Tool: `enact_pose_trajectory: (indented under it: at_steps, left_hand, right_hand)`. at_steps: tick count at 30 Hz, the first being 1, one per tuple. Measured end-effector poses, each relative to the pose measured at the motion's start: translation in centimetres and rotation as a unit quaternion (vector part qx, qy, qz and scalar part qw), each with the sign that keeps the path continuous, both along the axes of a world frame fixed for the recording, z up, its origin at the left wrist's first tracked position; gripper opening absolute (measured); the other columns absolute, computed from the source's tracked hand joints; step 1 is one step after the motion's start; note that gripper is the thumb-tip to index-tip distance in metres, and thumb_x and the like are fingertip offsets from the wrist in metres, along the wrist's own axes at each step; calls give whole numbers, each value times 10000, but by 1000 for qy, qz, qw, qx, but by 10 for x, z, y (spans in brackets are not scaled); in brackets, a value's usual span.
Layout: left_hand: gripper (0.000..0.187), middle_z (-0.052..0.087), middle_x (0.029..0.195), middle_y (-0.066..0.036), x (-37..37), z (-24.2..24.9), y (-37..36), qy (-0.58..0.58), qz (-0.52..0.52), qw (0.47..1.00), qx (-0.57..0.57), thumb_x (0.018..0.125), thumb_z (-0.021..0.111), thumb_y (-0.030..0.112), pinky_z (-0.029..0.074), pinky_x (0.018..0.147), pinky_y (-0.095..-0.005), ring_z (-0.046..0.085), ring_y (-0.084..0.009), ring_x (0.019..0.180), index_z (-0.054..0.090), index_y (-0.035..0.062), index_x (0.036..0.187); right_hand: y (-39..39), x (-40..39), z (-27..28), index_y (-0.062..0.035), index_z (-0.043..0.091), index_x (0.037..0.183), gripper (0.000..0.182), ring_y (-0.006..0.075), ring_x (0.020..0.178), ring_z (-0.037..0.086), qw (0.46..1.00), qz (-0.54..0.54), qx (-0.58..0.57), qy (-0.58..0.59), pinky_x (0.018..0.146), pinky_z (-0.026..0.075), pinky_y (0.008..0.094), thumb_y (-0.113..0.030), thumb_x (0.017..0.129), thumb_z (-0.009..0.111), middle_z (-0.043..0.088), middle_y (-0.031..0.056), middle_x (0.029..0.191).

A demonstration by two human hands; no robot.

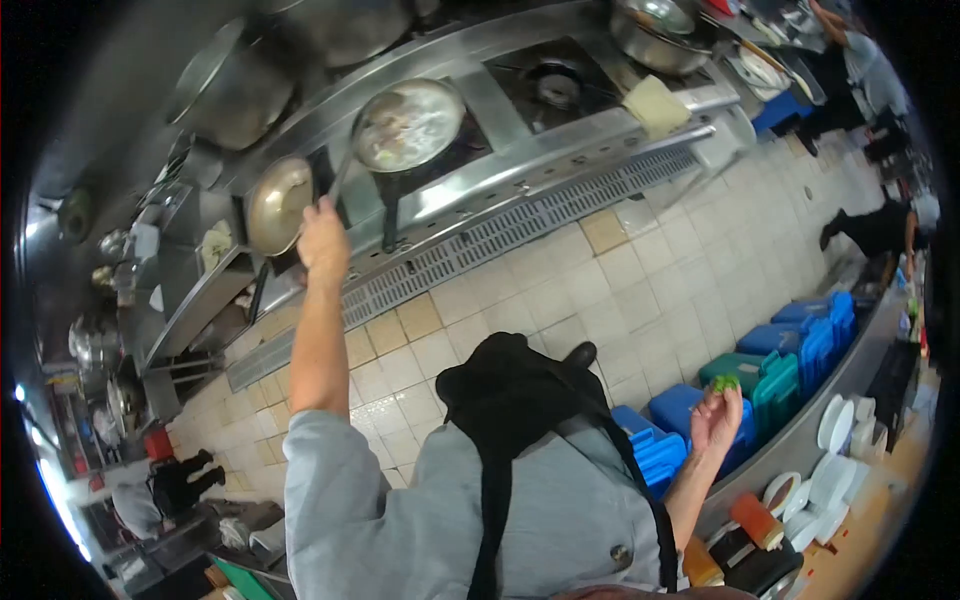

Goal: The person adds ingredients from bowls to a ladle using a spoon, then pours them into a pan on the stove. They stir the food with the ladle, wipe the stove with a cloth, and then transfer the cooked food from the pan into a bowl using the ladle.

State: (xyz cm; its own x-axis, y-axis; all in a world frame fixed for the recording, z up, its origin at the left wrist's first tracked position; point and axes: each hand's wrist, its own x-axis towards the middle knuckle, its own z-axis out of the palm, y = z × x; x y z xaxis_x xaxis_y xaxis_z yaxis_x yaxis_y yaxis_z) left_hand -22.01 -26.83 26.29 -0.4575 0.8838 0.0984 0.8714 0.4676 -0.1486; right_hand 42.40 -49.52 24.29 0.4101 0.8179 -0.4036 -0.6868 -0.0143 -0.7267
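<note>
My left hand (pixel 323 243) is closed around the grip of a long metal utensil (pixel 345 172). Its stem runs to the left rim of a frying pan (pixel 391 215) on the stove, and its head cannot be made out. Whitish, bubbling food (pixel 415 122) fills that pan. Just left of my hand sits a second pan (pixel 272 208) with a shiny pale inside. Out to the right, my right hand (pixel 716 425) pinches a small bunch of green herbs (pixel 724 383) at the fingertips, above the blue and green bins.
Big pots (pixel 235 90) stand behind the stove, and another pot (pixel 660 40) sits at its right end. A folded cloth (pixel 656 105) lies on the front edge. Blue bins (pixel 650 445) line the right counter, which holds plates (pixel 830 480) and a sauce bottle (pixel 757 520). Other people (pixel 880 75) stand farther off.
</note>
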Motion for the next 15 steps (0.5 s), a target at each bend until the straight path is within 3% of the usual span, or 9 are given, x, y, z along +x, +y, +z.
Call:
enact_pose_trajectory:
  at_steps: [1, 4, 8, 10, 11, 13, 14, 15]
  left_hand:
    - [311, 606, 1184, -176, 10, -2, -4, 4, -4, 1000, 1, 976, 541, 80, 592, 832, -491, 678, -383, 1075, 516, 99, 1285]
    - [291, 674, 1141, -208, 23, -13, -5, -34, -2, 999, -28, 965, 547, 85, 578, 853, -492, 695, -388, 1028, 545, 75, 1256]
    - [265, 699, 1115, -253, 38, 12, -12, -103, -14, 994, -29, 937, 558, 89, 560, 859, -499, 702, -375, 1019, 615, 40, 1191]
    - [246, 725, 968, -249, 24, 5, -12, -142, -92, 986, -1, 885, 600, 67, 566, 758, -463, 731, -317, 871, 670, 5, 1112]
    - [246, 725, 968, -249, 21, 8, -11, -139, -78, 987, 0, 885, 600, 67, 566, 758, -463, 731, -317, 871, 670, 5, 1112]
    - [212, 696, 783, -151, 20, 17, -6, -407, 26, 909, -82, 864, 643, 48, 542, 615, -382, 683, -225, 676, 684, -15, 1062]
    - [212, 696, 783, -151, 23, 20, -8, -407, 31, 910, -78, 864, 643, 48, 542, 615, -382, 683, -225, 676, 684, -15, 1062]
    - [194, 663, 734, -104, 27, 24, -8, -520, 64, 851, -42, 864, 656, 47, 510, 565, -337, 634, -179, 618, 679, -25, 1043]
  right_hand:
    - [9, 2, 4, -33, 592, 1147, 210, 92, 578, 520, 1000, 26, -2, -1, 455, 404, 216, -70, 943, 625, 630, 42, 852]
    - [36, 16, 4, -17, 589, 1118, 180, 102, 569, 528, 995, 93, 3, -21, 450, 401, 229, -55, 942, 604, 622, 43, 810]
    - [72, 33, 1, 1, 608, 1111, 166, 120, 584, 556, 988, 151, 28, -21, 481, 436, 229, -49, 953, 607, 647, 59, 810]
    - [88, 39, -5, -1, 618, 1115, 162, 118, 604, 573, 984, 177, 19, -16, 509, 457, 223, -48, 961, 611, 668, 63, 827]
    - [97, 41, -10, -3, 619, 1116, 161, 116, 610, 575, 981, 190, 31, -10, 518, 462, 222, -50, 962, 613, 669, 60, 829]
    - [112, 37, -13, -9, 623, 1112, 154, 108, 618, 574, 981, 193, 28, -1, 537, 466, 216, -58, 966, 618, 668, 52, 827]
    - [118, 33, -14, -9, 623, 1112, 154, 108, 618, 574, 980, 198, 30, -1, 537, 466, 216, -58, 966, 618, 668, 52, 827]
    - [124, 27, -15, -11, 625, 1107, 147, 105, 621, 574, 979, 201, 20, -5, 532, 460, 216, -62, 969, 614, 665, 51, 821]
